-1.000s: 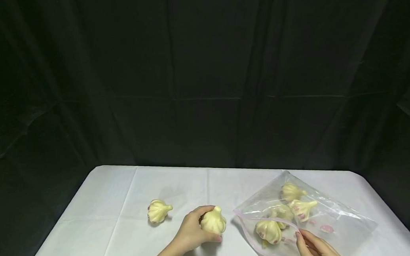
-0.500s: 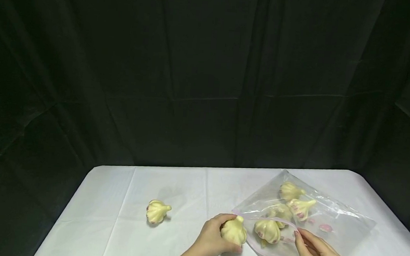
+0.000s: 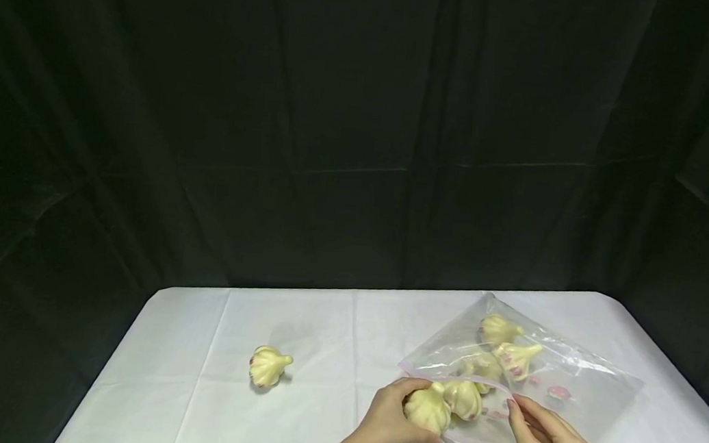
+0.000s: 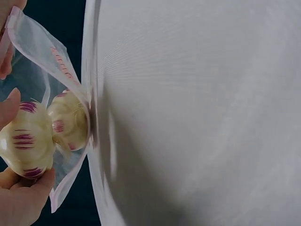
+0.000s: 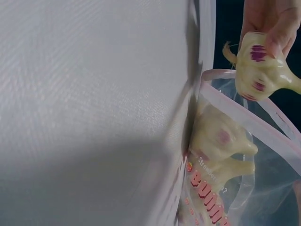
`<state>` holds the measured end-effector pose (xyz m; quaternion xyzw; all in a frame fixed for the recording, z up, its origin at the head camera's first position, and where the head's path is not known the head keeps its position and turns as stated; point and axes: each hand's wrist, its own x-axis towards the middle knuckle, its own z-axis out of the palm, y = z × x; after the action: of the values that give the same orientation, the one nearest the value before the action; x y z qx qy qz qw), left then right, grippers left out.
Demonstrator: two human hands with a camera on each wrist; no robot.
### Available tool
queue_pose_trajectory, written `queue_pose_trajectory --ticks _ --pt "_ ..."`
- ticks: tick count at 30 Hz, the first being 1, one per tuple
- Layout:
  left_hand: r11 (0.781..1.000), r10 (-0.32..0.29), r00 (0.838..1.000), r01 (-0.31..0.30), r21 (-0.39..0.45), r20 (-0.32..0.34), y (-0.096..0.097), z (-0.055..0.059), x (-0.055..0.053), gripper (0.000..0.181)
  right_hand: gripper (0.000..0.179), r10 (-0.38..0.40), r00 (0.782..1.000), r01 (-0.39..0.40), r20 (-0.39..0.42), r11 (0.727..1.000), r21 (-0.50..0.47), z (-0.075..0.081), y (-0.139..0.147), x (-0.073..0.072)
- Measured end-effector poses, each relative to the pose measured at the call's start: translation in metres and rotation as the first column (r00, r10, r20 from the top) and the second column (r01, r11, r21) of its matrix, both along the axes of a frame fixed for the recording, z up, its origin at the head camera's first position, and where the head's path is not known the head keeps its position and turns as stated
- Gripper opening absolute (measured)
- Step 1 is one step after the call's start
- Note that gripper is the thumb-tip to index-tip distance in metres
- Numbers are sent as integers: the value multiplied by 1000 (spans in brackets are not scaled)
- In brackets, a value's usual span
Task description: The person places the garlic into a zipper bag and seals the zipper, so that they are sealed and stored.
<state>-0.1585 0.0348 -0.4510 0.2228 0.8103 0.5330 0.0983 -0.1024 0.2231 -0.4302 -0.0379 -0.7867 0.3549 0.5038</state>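
Observation:
My left hand point(image 3: 395, 416) grips a garlic bulb point(image 3: 428, 409) between thumb and fingers, at the mouth of a clear zip bag point(image 3: 590, 382) with a pink rim. In the left wrist view the held bulb point(image 4: 28, 141) shows purple streaks, and another bulb point(image 4: 70, 120) sits just inside the opening. My right hand point(image 3: 555, 438) pinches the bag's upper rim and lifts it, so the mouth gapes. Several garlic bulbs lie in the bag, one of them point(image 3: 464, 399) near the mouth. Red printed lettering point(image 5: 207, 193) marks the bag in the right wrist view.
One loose garlic bulb point(image 3: 269, 366) lies on the white-covered table point(image 3: 193, 402) to the left of my hands. Behind the table hangs a dark curtain point(image 3: 335, 145), which also runs along both sides.
My left hand has carried its garlic bulb rightward across the table to the bag's mouth. The right hand keeps its pinch on the rim and has hardly moved.

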Motion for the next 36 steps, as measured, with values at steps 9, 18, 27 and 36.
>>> queue_pose_trajectory --ticks 9,18,27,36 --pt "1000 4 1000 -4 -9 -14 9 -6 1 70 12 7 1000 -7 18 1000 -8 1 -1 1" --pt "1000 0 999 1 8 -32 24 -4 2 70 13 -5 1000 5 -1 1000 2 -1 -2 0" --pt "999 32 998 -34 -31 -61 35 -5 1 69 11 -15 999 15 38 1000 8 -3 -1 1" --pt "998 45 999 -45 -38 -7 46 -8 -2 70 12 -6 999 6 33 1000 11 -5 0 0"
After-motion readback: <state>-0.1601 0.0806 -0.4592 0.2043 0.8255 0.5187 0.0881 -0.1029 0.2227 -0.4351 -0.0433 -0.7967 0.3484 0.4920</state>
